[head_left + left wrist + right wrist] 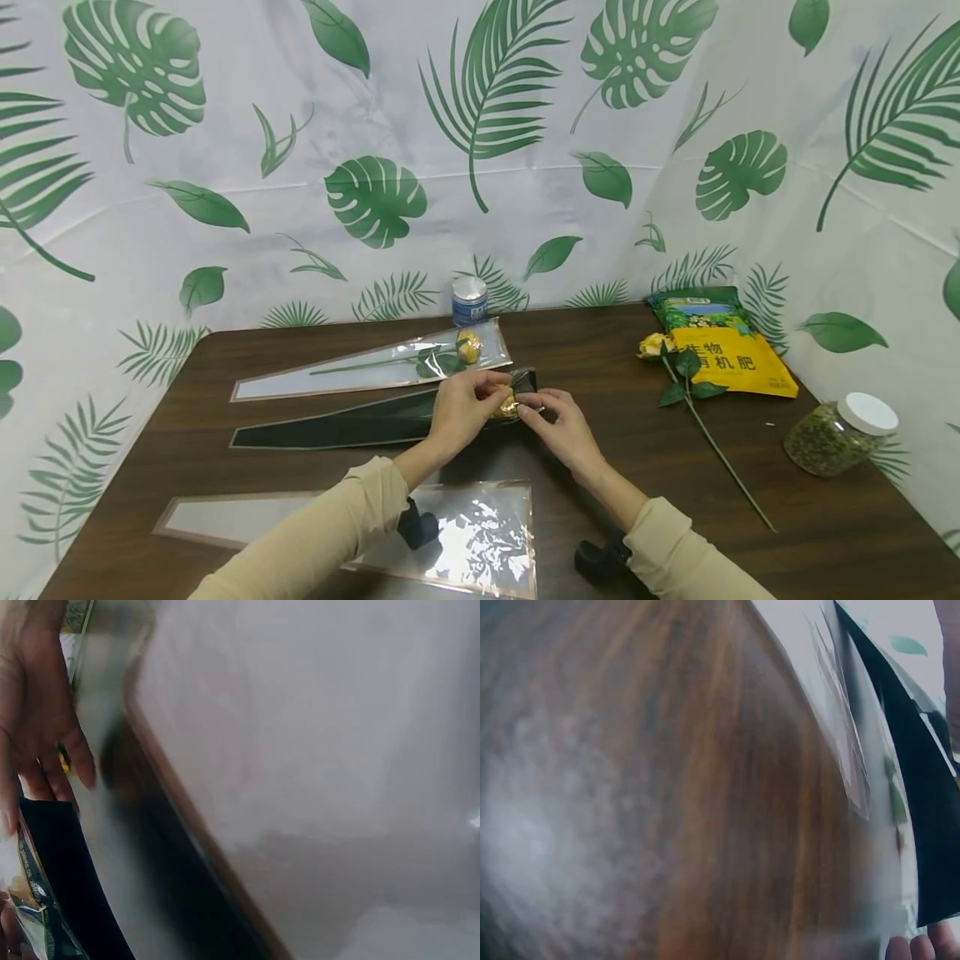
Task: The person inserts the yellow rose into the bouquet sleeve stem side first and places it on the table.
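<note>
A black tapered flower sleeve (pixel 360 422) with a clear front lies across the middle of the table, its wide end raised between the hands. Inside that end is a gold-yellow rose (pixel 507 405), partly covered by fingers. My left hand (pixel 459 412) pinches the sleeve's edge beside the bloom. From the other side, my right hand (pixel 561 435) pinches the rim with thumb and fingers. The left wrist view has the black back of the sleeve (pixel 79 881) below the right hand (pixel 45 712). In the right wrist view, fingertips (pixel 922 946) sit at the sleeve's end.
Behind lies a white-backed sleeve (pixel 300 379) holding another yellow rose (pixel 468 347); in front is a white sleeve (pixel 480 533). A blue tin (pixel 469 302) stands at the back. Rightward are a loose yellow rose (pixel 658 345), a yellow bag (pixel 731 362) and a white-lidded jar (pixel 832 437).
</note>
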Action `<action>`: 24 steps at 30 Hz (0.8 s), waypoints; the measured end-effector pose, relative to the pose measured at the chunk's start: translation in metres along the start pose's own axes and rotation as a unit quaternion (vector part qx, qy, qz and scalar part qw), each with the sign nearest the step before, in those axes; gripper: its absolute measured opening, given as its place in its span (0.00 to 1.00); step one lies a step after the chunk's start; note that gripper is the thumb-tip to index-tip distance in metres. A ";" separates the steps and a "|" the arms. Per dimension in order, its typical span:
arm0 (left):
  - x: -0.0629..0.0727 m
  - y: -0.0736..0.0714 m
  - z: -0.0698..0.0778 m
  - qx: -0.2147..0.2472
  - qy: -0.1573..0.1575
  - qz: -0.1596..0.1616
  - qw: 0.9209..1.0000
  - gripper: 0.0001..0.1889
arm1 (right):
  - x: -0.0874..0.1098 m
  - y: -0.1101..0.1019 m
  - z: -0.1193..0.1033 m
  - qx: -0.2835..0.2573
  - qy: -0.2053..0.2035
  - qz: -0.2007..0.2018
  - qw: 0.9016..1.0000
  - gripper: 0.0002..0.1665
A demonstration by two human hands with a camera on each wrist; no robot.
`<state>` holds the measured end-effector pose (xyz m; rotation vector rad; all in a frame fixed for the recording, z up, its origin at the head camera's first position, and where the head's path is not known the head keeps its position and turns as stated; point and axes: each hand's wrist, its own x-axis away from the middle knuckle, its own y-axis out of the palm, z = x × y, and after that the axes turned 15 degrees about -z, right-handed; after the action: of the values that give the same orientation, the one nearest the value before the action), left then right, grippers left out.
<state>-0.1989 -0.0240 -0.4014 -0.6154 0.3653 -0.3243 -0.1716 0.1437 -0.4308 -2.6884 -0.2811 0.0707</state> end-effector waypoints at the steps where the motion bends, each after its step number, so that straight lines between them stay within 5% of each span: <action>1: 0.001 -0.001 -0.002 -0.004 0.001 0.000 1.000 0.09 | 0.000 0.000 0.001 0.001 -0.001 0.008 1.000 0.12; 7: 0.018 -0.013 -0.020 -0.099 -0.017 -0.038 0.994 0.17 | -0.002 -0.001 0.004 0.009 0.015 0.039 0.999 0.05; 15: 0.039 -0.030 -0.039 -0.273 -0.069 -0.133 0.950 0.32 | 0.003 -0.005 0.005 0.031 0.026 0.023 0.999 0.07; 18: 0.043 -0.032 -0.043 -0.301 -0.072 -0.138 0.941 0.34 | 0.007 -0.007 0.007 0.031 0.030 0.002 0.999 0.07; 24: 0.044 -0.032 -0.045 -0.328 -0.041 -0.123 0.936 0.36 | 0.011 -0.017 0.014 0.034 0.037 -0.029 0.998 0.08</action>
<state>-0.1850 -0.0880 -0.4262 -1.3355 0.3126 -0.4160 -0.1648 0.1664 -0.4362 -2.6058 -0.3278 -0.0374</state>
